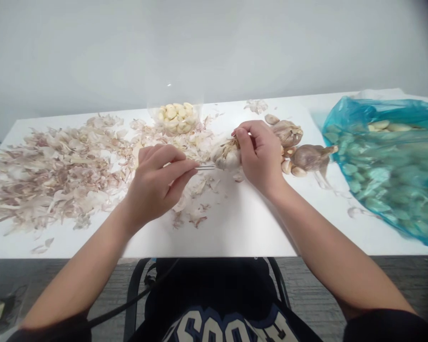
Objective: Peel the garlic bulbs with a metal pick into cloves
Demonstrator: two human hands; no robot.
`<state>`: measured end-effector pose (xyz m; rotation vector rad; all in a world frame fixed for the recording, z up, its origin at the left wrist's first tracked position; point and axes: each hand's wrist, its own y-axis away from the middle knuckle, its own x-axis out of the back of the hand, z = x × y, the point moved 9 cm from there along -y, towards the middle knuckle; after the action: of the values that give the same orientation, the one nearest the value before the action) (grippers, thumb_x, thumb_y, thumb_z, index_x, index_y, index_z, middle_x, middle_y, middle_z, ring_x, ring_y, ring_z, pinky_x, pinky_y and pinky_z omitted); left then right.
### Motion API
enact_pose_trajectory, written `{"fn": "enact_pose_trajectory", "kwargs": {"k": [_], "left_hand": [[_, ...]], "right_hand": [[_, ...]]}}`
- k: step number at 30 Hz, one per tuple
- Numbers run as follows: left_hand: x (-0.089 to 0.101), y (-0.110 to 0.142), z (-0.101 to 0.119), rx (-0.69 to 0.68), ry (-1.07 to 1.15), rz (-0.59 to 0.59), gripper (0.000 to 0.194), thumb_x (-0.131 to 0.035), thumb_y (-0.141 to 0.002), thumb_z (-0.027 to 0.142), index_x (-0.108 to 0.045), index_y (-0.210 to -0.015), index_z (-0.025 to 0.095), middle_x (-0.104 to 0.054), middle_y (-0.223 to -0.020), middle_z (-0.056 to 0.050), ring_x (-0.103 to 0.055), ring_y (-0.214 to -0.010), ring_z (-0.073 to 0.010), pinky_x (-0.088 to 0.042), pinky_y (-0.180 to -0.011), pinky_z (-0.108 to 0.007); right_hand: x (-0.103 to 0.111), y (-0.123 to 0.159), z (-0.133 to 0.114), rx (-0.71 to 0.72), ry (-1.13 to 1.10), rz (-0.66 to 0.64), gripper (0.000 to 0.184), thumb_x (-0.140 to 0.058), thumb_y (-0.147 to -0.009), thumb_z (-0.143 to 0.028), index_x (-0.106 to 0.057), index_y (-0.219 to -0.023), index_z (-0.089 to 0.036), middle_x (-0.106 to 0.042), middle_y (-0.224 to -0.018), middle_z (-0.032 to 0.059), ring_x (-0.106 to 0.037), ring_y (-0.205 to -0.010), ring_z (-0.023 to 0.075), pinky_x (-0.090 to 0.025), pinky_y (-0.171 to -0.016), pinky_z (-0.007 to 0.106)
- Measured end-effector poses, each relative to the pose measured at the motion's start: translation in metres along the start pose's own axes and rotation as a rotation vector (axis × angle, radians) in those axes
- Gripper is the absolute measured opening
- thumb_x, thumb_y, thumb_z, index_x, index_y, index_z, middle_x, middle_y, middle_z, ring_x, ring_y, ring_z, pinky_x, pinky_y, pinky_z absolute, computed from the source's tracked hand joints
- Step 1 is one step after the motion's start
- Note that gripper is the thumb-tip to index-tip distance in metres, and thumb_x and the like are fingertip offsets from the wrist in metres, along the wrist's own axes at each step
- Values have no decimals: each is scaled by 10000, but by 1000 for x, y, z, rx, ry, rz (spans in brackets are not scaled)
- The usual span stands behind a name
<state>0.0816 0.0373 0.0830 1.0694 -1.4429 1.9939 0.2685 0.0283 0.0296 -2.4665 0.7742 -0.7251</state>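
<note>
From the head view, the left hand (157,183) pinches slim metal tweezers (205,167), tips right at a papery white garlic bulb (226,157) gripped firmly in the right hand (258,156). Left of that bulb lies a flaky, pale pink heap of skins (57,180); behind it, a clear plastic tub (197,114) holds smooth peeled cloves (174,114); to its right, whole purplish bulbs (312,157) sit unpeeled, beside a crumpled turquoise plastic bag (388,185).

Bright, even light — only faint soft shadows, slight overall softness, wide-angle bowing toward the edges.

A plain office-like room, with a white table (235,228), bare wall (214,47) and grey floor (306,285).
</note>
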Motion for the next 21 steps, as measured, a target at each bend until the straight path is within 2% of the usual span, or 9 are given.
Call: {"fn": "enact_pose_trajectory", "kwargs": {"k": [6, 14, 21], "left_hand": [[-7, -11, -1, 81, -2, -5, 131, -574, -939, 231, -694, -889, 228, -640, -790, -16, -576, -728, -144, -428, -721, -344], [-15, -15, -13, 149, 150, -49, 128, -587, -920, 190, -697, -856, 191, -631, -790, -19, -570, -730, -135, -453, -659, -296], [-20, -14, -18, 218, 279, -73, 128, -587, -910, 161, -705, -861, 180, -633, -808, -18, -588, -749, -126, -480, -676, -275]], "right_hand": [[-5, 2, -18, 125, 25, -65, 222, -450, -971, -262, -565, -792, -197, -629, -848, 55, -563, -842, 143, -466, -787, 314], [-6, 5, -25, 177, 31, -69, 217, -446, -972, -233, -573, -803, -191, -628, -879, 63, -560, -849, 137, -458, -803, 320], [-8, 7, -26, 200, 49, -81, 215, -432, -982, -240, -561, -816, -194, -628, -901, 63, -565, -862, 137, -457, -792, 317]]}}
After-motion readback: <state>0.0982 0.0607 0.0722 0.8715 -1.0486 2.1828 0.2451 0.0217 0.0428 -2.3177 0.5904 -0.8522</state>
